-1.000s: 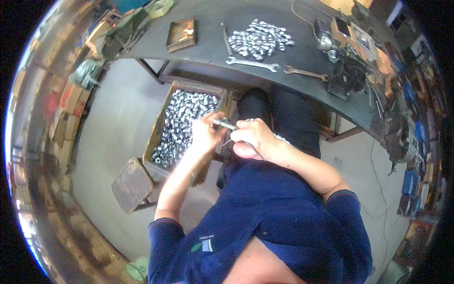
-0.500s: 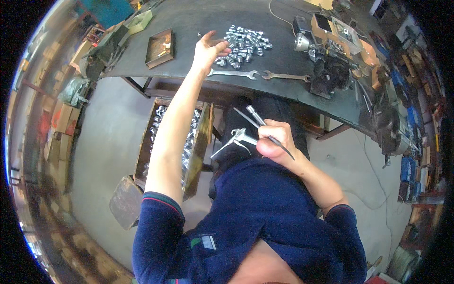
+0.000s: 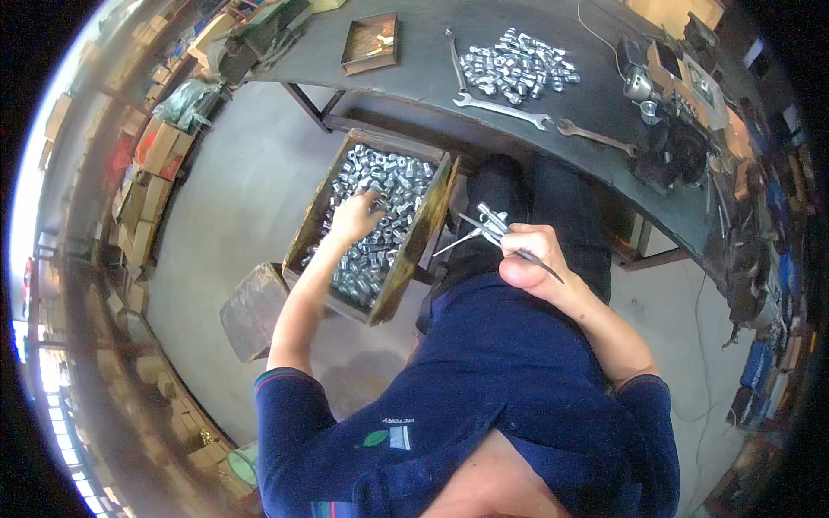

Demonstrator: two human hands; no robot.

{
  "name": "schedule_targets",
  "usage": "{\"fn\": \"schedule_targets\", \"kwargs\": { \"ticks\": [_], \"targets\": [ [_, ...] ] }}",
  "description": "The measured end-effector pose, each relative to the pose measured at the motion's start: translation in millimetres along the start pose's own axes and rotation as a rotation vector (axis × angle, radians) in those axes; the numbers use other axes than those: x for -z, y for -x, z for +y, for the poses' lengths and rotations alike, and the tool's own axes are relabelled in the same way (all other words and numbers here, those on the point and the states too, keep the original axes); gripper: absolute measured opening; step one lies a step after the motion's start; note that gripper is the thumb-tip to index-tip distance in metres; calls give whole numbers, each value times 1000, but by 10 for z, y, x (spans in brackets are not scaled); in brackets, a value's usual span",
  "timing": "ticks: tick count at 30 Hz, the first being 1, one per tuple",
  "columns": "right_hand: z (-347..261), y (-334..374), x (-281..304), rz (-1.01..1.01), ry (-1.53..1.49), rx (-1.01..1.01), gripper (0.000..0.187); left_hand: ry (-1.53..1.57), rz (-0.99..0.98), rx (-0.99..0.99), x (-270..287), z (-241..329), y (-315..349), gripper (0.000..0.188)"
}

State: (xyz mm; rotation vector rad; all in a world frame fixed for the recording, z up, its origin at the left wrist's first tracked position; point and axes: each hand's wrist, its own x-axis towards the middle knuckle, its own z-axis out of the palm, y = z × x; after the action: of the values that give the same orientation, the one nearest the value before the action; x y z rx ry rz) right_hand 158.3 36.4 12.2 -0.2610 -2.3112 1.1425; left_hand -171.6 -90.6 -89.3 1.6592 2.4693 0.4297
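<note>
The left hand is down at the fittings in the crate, near its middle and a little toward the left edge. Its fingers are bent and slightly spread; whether they have hold of a fitting cannot be told. The right hand, right of the crate, is curled tightly round a dark rod, with a bright metal part and a thin spout showing beyond the knuckles. The fittings look like hard, stiff metal, probably light singly, smooth enough to slip and hardly fragile; a thumb-and-finger pinch across the sides should suit. The rod seems stiff too, best gripped round its middle. More fittings, a pile, lie on the bench, beyond the wrench along its near edge. Blur hides the left fingertips, and the right palm covers the grips, so whether the bright part and spout belong to one tool is unclear. The lower fittings are buried, and the bench's far edge is cut off.
</note>
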Motion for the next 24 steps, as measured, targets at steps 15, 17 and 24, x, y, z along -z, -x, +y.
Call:
{"fn": "schedule_targets", "kwargs": {
  "ticks": [15,17,24],
  "targets": [
    [-3,-13,-105,-62,-11,-18,14,203,150,303,-323,69,22,41],
    [-18,0,-113,-59,-25,-32,15,223,248,262,-303,85,59,38],
    [0,-80,-106,-130,-53,25,19,1005,254,209,-8,460,143,27]
  ]
}}
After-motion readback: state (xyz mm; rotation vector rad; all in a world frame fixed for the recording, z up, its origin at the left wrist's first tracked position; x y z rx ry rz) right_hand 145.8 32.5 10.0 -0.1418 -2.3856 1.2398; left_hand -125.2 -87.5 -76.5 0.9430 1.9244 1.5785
